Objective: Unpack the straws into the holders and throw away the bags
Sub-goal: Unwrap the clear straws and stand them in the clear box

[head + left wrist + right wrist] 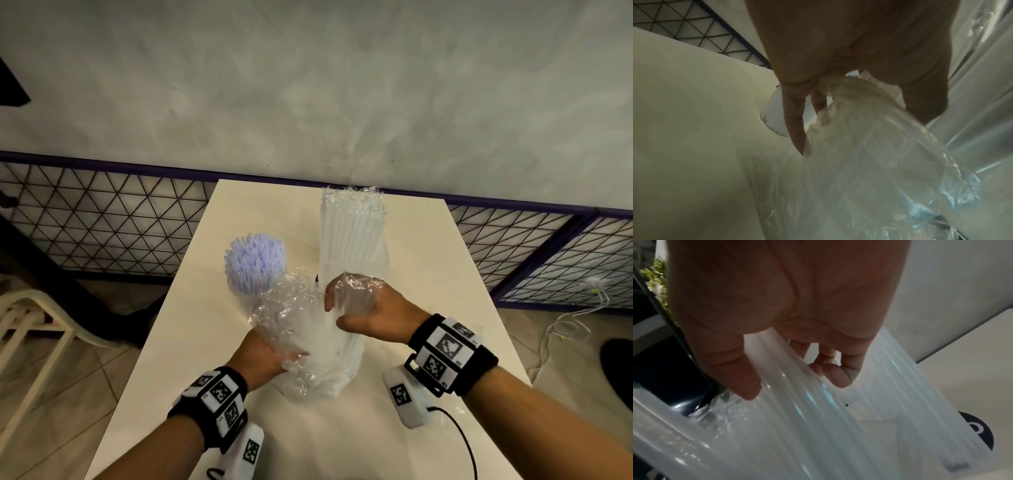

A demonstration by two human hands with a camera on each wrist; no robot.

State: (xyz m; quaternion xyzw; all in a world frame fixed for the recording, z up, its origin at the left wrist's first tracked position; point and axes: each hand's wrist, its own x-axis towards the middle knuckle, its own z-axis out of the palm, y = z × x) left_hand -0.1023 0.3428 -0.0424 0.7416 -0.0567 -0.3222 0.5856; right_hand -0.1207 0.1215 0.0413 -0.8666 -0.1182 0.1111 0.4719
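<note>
Clear plastic is gripped by both hands over a white table.

Crumpled bag film is clutched in the curled fingers of the left hand, seemingly so it can be peeled off. A bundle of clear straws is clasped by the right hand, thumb and fingers wrapped round it, probably to keep the straws together while the bag is drawn away. Behind the hands a second, unopened pack stands upright. To its left a holder is already filled with pale blue straws. No holder for the clear straws can be made out. No brand or writing is legible; only black-and-white coded markers are seen on the wristbands.
</note>
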